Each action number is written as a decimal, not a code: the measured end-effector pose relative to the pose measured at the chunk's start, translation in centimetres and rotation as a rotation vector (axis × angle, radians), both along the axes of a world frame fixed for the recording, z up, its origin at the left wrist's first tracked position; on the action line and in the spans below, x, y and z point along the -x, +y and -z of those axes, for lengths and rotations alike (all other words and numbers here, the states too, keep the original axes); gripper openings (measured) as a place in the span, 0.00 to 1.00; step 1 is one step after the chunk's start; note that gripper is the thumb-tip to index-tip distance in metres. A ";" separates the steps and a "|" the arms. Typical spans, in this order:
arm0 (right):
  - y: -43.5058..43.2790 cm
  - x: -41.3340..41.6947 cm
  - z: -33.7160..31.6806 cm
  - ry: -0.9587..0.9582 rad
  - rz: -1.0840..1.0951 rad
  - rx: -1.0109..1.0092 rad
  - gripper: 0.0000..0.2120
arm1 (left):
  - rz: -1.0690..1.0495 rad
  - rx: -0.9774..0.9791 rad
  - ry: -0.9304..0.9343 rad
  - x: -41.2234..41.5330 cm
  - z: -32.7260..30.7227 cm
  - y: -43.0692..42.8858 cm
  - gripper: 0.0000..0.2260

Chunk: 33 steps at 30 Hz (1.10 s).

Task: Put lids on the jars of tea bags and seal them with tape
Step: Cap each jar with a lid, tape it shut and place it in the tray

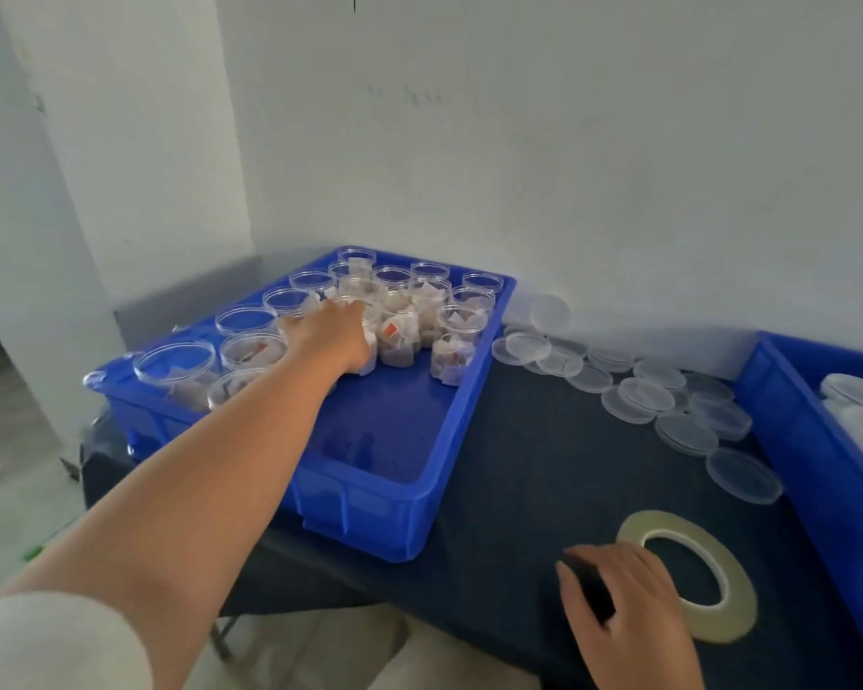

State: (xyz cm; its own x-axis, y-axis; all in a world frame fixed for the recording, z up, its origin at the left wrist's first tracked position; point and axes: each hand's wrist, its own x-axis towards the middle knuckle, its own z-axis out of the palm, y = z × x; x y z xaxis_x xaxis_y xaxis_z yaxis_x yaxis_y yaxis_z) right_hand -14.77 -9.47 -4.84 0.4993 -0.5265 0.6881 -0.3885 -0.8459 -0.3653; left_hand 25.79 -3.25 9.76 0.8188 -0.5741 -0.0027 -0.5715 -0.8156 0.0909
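Left grip [340, 336] deep among clear plastic jars of tea bags [459, 323], clasping or not cannot tell; risks toppling crowded neighbours beside it.

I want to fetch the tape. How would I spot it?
On the dark table, look right of the blue crate holding jars, near the front edge. The tape lies flat by the right hand: a yellowish ring with a hole, unlike the clear lids.

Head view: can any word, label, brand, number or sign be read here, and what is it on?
No text can be read.
Faint marks on the wall: too blurred to read.
Red tags on the tea bags in the jars: too small and blurred to read.
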 end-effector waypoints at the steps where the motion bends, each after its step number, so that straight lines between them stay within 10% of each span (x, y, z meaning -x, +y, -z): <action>1: 0.0 0.0 0.0 0.006 0.000 -0.005 0.16 | -0.004 -0.030 0.017 -0.3 0.0 -0.2 0.39; 14: 0.2 0.3 0.2 0.018 -0.004 -0.048 0.14 | 0.287 -0.085 -0.075 0.8 0.0 1.2 0.14; 20: 0.7 0.6 -0.2 0.046 0.018 -0.080 0.06 | 0.413 -0.068 -0.060 4.7 1.0 3.5 0.13; 25: 1.3 0.9 -1.0 0.091 0.018 -0.138 0.05 | 0.348 0.114 -0.078 7.3 -0.5 5.4 0.34; 33: 1.6 1.0 -1.6 0.104 0.036 -0.214 0.04 | 0.465 0.501 -0.441 10.7 -7.5 7.8 0.29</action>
